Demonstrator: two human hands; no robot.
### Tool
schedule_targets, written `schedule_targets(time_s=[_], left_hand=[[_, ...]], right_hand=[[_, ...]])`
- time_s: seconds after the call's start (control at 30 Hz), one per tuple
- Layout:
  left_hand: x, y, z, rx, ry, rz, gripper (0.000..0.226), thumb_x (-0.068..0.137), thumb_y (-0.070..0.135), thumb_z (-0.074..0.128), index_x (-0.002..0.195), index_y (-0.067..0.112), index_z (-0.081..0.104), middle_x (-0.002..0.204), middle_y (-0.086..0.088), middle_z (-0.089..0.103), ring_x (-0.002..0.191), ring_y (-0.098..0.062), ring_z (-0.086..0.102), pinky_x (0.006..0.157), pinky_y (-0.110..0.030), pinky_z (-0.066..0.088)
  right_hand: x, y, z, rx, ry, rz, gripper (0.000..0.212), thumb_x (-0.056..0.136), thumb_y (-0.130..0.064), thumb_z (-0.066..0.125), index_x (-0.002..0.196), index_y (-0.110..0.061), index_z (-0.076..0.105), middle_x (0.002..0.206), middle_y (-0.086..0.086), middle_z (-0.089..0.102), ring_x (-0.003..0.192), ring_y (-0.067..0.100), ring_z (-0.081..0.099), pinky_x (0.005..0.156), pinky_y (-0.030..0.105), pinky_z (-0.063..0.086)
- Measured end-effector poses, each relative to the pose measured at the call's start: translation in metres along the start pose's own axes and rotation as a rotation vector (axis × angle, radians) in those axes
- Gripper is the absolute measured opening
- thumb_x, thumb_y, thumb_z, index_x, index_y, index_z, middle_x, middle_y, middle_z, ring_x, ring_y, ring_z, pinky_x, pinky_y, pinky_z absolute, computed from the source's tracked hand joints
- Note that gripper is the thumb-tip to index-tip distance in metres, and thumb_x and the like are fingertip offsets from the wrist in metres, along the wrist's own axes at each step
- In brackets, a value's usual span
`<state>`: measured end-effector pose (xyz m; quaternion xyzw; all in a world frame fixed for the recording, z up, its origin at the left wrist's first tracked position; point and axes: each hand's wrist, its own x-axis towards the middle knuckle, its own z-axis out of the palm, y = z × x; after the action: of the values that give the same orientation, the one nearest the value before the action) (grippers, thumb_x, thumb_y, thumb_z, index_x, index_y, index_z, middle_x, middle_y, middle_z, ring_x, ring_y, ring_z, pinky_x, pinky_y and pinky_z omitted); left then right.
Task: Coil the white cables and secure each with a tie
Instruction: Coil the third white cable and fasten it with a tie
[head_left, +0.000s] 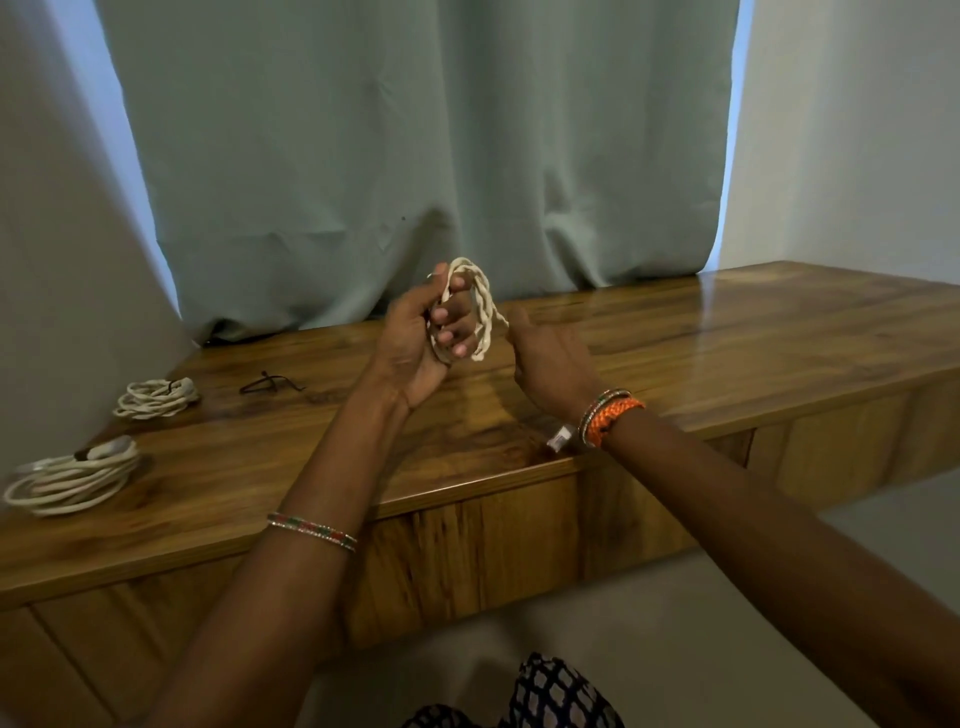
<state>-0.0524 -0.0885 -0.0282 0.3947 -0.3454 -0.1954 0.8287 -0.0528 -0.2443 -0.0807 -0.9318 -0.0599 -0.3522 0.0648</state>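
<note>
Holding a small coil of white braided cable (475, 306) up above the polished wooden surface (727, 338), we note our left hand (421, 332) has its fingers curled through and around the loops. Our right hand (545, 358) sits just beside the coil, fingers loosely extended, gripping nothing that we can see; one strand runs toward it, but contact is not resolvable.

Progress, judged from layout: two white cable coils lie finished at the left of the surface. The farther coil (156, 397) carries a dark tie across its top. The nearer, larger coil (72, 478) has a dark band at its upper edge, probably a tie. A loose dark tie (270, 383) lies between the farther coil and our hands, seemingly meant for the coil in hand. Remaining: finish winding, then bind this third coil.

Unclear: the free end of the held cable is hidden behind the fingers and right palm. A small white object (558, 439) at the surface edge, by the right wrist, may be a connector; we cannot confirm. The nearer coil is distorted at the frame's left edge.
</note>
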Motion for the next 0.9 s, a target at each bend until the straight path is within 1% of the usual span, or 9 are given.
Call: schedule_targets(time_s=[0.1, 0.27, 0.33, 0.43, 0.6, 0.67, 0.77, 0.83, 0.9], left_hand=[[0.001, -0.001, 0.0, -0.012, 0.036, 0.021, 0.036, 0.102, 0.024, 0.02, 0.074, 0.014, 0.04, 0.039, 0.01, 0.034, 0.03, -0.002, 0.03, 0.032, -0.014, 0.028], [0.008, -0.011, 0.005, -0.097, 0.073, 0.073, 0.034, 0.102, 0.025, 0.024, 0.075, 0.014, 0.04, 0.04, 0.009, 0.035, 0.032, -0.002, 0.033, 0.035, -0.015, 0.031], [0.011, -0.013, 0.004, -0.142, 0.045, 0.085, 0.031, 0.102, 0.022, 0.027, 0.077, 0.014, 0.043, 0.045, 0.009, 0.038, 0.037, -0.004, 0.036, 0.041, -0.017, 0.036], [0.014, -0.014, 0.006, -0.227, -0.036, 0.054, 0.027, 0.099, 0.017, 0.031, 0.078, 0.012, 0.047, 0.055, 0.006, 0.042, 0.047, -0.008, 0.039, 0.05, -0.021, 0.042], [0.015, -0.009, 0.013, -0.187, 0.046, 0.093, 0.031, 0.1, 0.02, 0.031, 0.073, 0.012, 0.045, 0.053, 0.006, 0.043, 0.045, -0.008, 0.04, 0.05, -0.021, 0.043], [0.018, -0.007, 0.008, -0.108, 0.145, 0.141, 0.03, 0.1, 0.014, 0.029, 0.072, 0.013, 0.039, 0.048, 0.007, 0.043, 0.042, -0.006, 0.04, 0.047, -0.019, 0.043], [0.023, -0.01, -0.004, 0.064, 0.3, 0.178, 0.032, 0.1, 0.009, 0.029, 0.068, 0.014, 0.035, 0.044, 0.009, 0.043, 0.039, -0.005, 0.041, 0.043, -0.018, 0.041], [0.024, -0.016, -0.011, 0.334, 0.406, 0.219, 0.031, 0.1, 0.008, 0.032, 0.07, 0.014, 0.037, 0.047, 0.007, 0.046, 0.039, -0.004, 0.043, 0.042, -0.018, 0.041], [0.023, -0.026, -0.017, 0.771, 0.429, 0.287, 0.029, 0.099, 0.007, 0.036, 0.072, 0.015, 0.04, 0.057, 0.002, 0.047, 0.043, -0.003, 0.044, 0.046, -0.02, 0.041]], right_hand=[[-0.01, -0.012, 0.0, 0.067, -0.077, -0.004, 0.032, 0.086, -0.007, 0.048, 0.118, -0.008, 0.042, 0.099, 0.015, 0.065, 0.088, 0.037, 0.061, 0.062, 0.034, 0.036], [-0.013, -0.022, -0.001, 0.042, -0.19, 0.022, 0.047, 0.087, -0.009, 0.049, 0.131, -0.004, 0.032, 0.109, 0.016, 0.062, 0.096, 0.036, 0.06, 0.068, 0.036, 0.038], [-0.011, -0.026, 0.001, -0.001, -0.233, 0.027, 0.051, 0.088, -0.012, 0.05, 0.134, -0.003, 0.03, 0.113, 0.017, 0.061, 0.099, 0.036, 0.059, 0.07, 0.036, 0.038], [-0.004, -0.034, 0.003, -0.014, -0.284, 0.103, 0.042, 0.091, -0.013, 0.049, 0.13, -0.005, 0.037, 0.115, 0.016, 0.06, 0.101, 0.034, 0.059, 0.071, 0.034, 0.038], [-0.004, -0.048, 0.007, -0.11, -0.257, 0.181, 0.042, 0.094, -0.01, 0.041, 0.134, -0.004, 0.031, 0.128, 0.019, 0.051, 0.115, 0.036, 0.051, 0.089, 0.041, 0.043], [-0.011, -0.054, 0.005, -0.139, -0.278, 0.114, 0.045, 0.091, -0.007, 0.045, 0.134, -0.001, 0.032, 0.13, 0.02, 0.047, 0.118, 0.036, 0.048, 0.092, 0.041, 0.043], [-0.019, -0.062, -0.011, -0.027, -0.34, 0.0, 0.032, 0.092, -0.009, 0.048, 0.123, 0.0, 0.046, 0.124, 0.02, 0.052, 0.113, 0.035, 0.053, 0.087, 0.038, 0.045], [-0.021, -0.066, -0.026, 0.031, -0.391, -0.044, 0.029, 0.091, -0.015, 0.055, 0.117, -0.002, 0.053, 0.119, 0.018, 0.056, 0.107, 0.032, 0.057, 0.078, 0.032, 0.044], [-0.024, -0.069, -0.037, 0.075, -0.424, -0.06, 0.032, 0.087, -0.019, 0.061, 0.114, -0.003, 0.054, 0.116, 0.016, 0.057, 0.103, 0.029, 0.058, 0.073, 0.03, 0.041]])
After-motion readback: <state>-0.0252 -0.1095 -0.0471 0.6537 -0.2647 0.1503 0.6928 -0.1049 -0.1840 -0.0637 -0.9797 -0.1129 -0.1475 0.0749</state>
